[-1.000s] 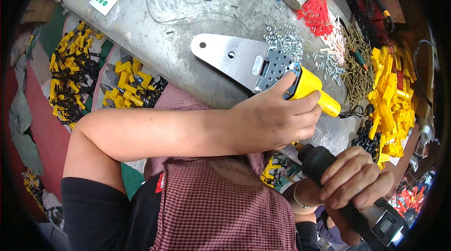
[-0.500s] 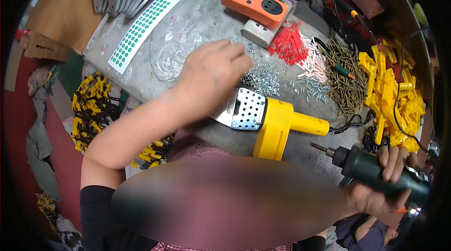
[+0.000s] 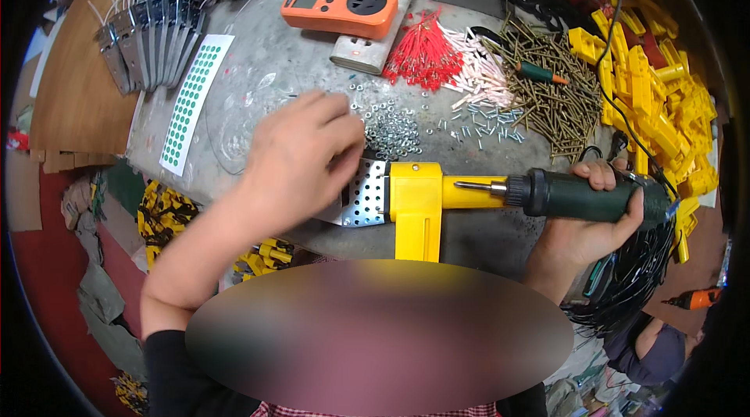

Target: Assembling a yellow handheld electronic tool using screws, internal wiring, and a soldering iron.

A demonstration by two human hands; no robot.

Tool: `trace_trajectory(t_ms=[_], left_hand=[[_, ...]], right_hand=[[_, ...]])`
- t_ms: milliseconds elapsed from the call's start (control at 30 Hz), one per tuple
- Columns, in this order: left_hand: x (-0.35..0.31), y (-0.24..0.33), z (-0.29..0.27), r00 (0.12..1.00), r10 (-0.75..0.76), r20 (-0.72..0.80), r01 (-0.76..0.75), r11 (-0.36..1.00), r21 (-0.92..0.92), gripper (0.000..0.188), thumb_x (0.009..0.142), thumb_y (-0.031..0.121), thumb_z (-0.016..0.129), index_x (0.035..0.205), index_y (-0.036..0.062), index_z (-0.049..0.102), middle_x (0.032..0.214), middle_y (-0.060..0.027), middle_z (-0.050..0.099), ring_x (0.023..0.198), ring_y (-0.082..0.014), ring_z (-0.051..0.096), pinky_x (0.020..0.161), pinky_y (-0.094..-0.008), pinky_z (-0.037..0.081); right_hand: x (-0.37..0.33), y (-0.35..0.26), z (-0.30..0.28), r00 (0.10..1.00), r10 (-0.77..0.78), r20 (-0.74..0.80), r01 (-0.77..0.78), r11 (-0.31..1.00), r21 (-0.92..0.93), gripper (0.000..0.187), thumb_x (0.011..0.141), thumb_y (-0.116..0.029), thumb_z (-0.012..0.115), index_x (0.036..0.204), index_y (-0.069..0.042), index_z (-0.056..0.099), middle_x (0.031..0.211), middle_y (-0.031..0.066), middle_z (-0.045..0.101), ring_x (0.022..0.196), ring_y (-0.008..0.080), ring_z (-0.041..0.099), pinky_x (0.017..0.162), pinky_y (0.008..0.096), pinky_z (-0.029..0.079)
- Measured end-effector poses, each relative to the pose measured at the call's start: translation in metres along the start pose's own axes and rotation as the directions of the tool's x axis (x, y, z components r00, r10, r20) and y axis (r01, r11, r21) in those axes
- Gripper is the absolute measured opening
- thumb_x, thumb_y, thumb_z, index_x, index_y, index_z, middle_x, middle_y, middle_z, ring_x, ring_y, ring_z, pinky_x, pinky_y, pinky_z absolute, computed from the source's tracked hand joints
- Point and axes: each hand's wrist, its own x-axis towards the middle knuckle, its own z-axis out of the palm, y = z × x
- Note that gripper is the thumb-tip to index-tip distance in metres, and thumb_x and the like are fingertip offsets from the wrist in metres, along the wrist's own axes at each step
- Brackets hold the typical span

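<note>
A yellow hand tool with a perforated metal guard lies across the near part of the bench. Over the guard's left end is my left hand, fingers curled together; whatever they pinch is hidden. My right hand grips a dark green electric screwdriver, its bit pointing left above the tool's yellow handle. Just beyond the guard, a pile of small metal nuts is heaped near my left fingertips.
Short silver screws, long brass-coloured screws, red-sleeved parts and white sleeves lie behind. An orange plug-in meter stands further back. Yellow plastic housings pile up at right, metal plates and a green-dotted sticker sheet at left.
My right hand has brought the screwdriver leftward, from right of the yellow handle to over it. My left hand stays above the guard. The whole view has shifted to the right.
</note>
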Motion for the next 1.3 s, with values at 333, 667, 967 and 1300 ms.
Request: trace_trajectory(t_ms=[333,667,967,1300], left_hand=[[-0.037,0.03,0.04,0.927,-0.304,-0.218,0.193,0.887,-0.419,0.013,0.066,-0.001,0.071,0.072,0.0038,0.06,0.072,-0.0081,0.058,0.068,-0.0255,0.052,0.061,-0.0339,0.041],[-0.038,0.028,0.047,0.912,-0.244,-0.331,0.097,0.91,-0.403,0.016,0.063,-0.004,0.071,0.072,0.0046,0.061,0.069,-0.0067,0.056,0.061,-0.0242,0.05,0.052,-0.0329,0.038],[-0.036,0.03,0.044,0.925,-0.245,-0.29,0.115,0.909,-0.4,0.017,0.062,-0.005,0.072,0.075,0.0032,0.064,0.071,-0.0083,0.059,0.061,-0.0245,0.054,0.054,-0.0324,0.042],[-0.037,0.034,0.044,0.928,-0.289,-0.234,0.187,0.907,-0.378,0.015,0.064,-0.004,0.072,0.074,0.0033,0.064,0.072,-0.0086,0.058,0.061,-0.0252,0.053,0.054,-0.0337,0.041]], right_hand=[[0.005,0.013,-0.005,0.994,0.086,-0.067,-0.086,0.996,0.011,0.035,0.09,-0.033,0.055,0.104,-0.001,0.05,0.079,0.0057,0.048,0.075,0.0176,0.05,0.081,0.0355,0.045],[0.011,0.02,0.004,0.975,0.135,-0.177,-0.14,0.99,-0.018,0.033,0.091,-0.032,0.056,0.102,-0.001,0.05,0.077,0.0058,0.05,0.074,0.0182,0.052,0.081,0.0354,0.046],[0.011,0.02,0.006,0.97,0.084,-0.229,-0.097,0.994,-0.043,0.034,0.091,-0.036,0.052,0.101,-0.004,0.051,0.073,0.003,0.05,0.07,0.0163,0.051,0.076,0.0342,0.047],[0.009,0.022,0.02,0.943,0.117,-0.313,-0.15,0.985,-0.085,0.036,0.088,-0.043,0.05,0.097,-0.009,0.052,0.072,-0.0001,0.045,0.067,0.0133,0.046,0.073,0.0328,0.043]])
